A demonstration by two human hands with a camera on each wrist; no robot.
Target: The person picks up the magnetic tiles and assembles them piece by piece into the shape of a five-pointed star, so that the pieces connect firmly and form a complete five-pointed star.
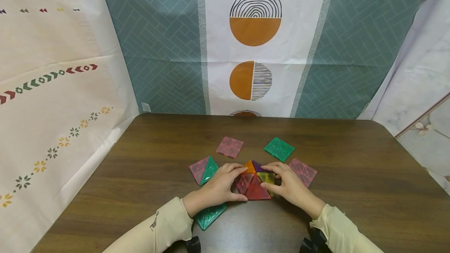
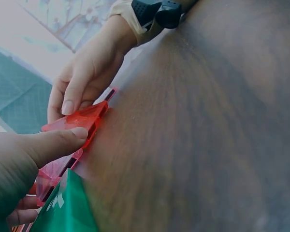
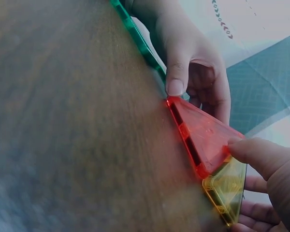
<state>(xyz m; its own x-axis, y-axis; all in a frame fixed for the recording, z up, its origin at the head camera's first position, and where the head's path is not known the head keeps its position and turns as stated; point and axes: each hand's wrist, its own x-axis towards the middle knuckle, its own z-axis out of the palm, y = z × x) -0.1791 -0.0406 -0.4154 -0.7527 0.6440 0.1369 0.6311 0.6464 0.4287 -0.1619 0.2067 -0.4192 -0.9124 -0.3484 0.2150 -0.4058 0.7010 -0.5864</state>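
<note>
Translucent triangular magnetic tiles stand joined on the table between the hands: a large red tile (image 1: 258, 191) in front, a dark pink one (image 1: 244, 183), an orange one (image 1: 249, 165), a purple one (image 1: 258, 166) and a yellow one (image 1: 268, 177). My left hand (image 1: 221, 182) curls round the left side, thumb at the red tile's lower corner, fingers reaching the orange tile. From the right, my right hand (image 1: 290, 184) holds the yellow side. In the right wrist view its thumb (image 3: 261, 153) presses where red meets yellow, with fingers behind the yellow tile.
Around the shape lie more flat tiles: a pink square (image 1: 230, 146) and a green square (image 1: 279, 148) behind, a pink square (image 1: 303, 171) at right, a pink triangle (image 1: 199, 169) beside a green triangle (image 1: 209, 170) at left. A green tile (image 1: 211, 216) sits by the left wrist.
</note>
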